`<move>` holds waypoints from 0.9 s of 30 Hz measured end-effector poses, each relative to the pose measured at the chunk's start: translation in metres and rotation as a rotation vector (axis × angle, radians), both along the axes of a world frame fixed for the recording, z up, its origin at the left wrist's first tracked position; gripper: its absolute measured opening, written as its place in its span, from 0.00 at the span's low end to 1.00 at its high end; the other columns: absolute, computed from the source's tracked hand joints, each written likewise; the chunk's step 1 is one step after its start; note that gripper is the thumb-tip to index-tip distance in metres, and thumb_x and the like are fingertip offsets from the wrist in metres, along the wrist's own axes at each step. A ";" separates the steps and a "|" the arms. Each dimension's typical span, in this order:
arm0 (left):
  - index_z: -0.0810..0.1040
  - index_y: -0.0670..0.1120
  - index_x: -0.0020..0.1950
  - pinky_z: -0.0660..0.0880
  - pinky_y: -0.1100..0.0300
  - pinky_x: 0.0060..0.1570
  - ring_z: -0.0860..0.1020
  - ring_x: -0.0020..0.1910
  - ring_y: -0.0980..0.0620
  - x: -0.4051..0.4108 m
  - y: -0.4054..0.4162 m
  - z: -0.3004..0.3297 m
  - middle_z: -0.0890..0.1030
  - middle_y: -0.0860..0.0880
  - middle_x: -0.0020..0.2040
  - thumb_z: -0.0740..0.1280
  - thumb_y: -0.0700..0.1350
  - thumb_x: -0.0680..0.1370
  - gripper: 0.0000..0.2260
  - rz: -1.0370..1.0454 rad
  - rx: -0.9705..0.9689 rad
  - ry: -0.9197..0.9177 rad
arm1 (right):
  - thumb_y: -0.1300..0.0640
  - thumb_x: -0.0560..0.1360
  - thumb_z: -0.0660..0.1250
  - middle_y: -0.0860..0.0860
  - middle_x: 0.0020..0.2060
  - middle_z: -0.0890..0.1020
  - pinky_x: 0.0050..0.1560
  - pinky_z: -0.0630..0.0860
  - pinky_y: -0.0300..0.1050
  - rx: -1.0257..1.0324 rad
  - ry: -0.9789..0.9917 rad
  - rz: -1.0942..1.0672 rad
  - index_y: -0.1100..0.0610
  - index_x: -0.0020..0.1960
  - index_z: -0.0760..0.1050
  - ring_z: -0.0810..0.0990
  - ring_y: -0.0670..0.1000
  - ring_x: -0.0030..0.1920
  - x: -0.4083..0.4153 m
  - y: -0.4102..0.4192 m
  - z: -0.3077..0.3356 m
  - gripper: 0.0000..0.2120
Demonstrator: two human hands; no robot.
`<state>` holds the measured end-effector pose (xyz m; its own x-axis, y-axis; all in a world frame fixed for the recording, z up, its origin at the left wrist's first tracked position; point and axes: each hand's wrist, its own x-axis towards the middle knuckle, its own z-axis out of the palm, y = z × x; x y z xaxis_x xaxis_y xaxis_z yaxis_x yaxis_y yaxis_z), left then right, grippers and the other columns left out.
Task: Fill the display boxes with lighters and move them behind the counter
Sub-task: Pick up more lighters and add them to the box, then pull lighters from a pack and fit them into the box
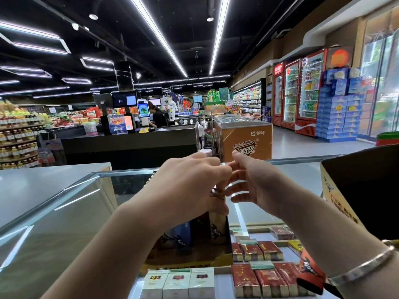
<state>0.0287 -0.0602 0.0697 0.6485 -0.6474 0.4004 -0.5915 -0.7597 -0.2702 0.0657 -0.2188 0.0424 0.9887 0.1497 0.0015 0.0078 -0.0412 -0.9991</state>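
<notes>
Hands meet above display box [190,240] on glass worktop [54,212]: left hand [190,182], right hand [257,186] pinch something small, unclear. Box looks light, flimsy card; lift by base.

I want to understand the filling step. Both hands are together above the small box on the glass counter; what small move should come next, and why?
Probably lower what the fingers pinch into the display box. The left hand and right hand meet right above its open top, and the box already stands on the glass counter. What they hold is hidden by the fingers, so I only guess that it is a lighter.
</notes>
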 end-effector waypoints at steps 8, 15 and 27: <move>0.80 0.59 0.41 0.72 0.56 0.44 0.72 0.43 0.61 0.005 0.018 0.011 0.75 0.64 0.45 0.75 0.55 0.65 0.07 -0.072 -0.336 0.393 | 0.43 0.80 0.52 0.55 0.35 0.80 0.36 0.73 0.45 -0.001 0.007 0.007 0.60 0.46 0.75 0.78 0.53 0.36 -0.001 -0.001 0.002 0.22; 0.77 0.59 0.40 0.73 0.54 0.46 0.72 0.44 0.61 0.013 0.013 0.003 0.76 0.60 0.43 0.75 0.51 0.66 0.08 -0.136 -0.377 0.380 | 0.44 0.80 0.52 0.54 0.32 0.80 0.35 0.74 0.45 -0.013 0.003 0.006 0.59 0.45 0.75 0.78 0.52 0.34 -0.002 -0.001 0.002 0.22; 0.74 0.63 0.53 0.71 0.53 0.60 0.72 0.57 0.60 0.020 0.017 -0.004 0.74 0.60 0.58 0.69 0.58 0.72 0.11 -0.122 -0.420 0.659 | 0.57 0.76 0.64 0.53 0.33 0.76 0.23 0.67 0.34 -0.704 -0.401 -0.051 0.57 0.41 0.73 0.73 0.47 0.29 -0.016 -0.003 0.012 0.06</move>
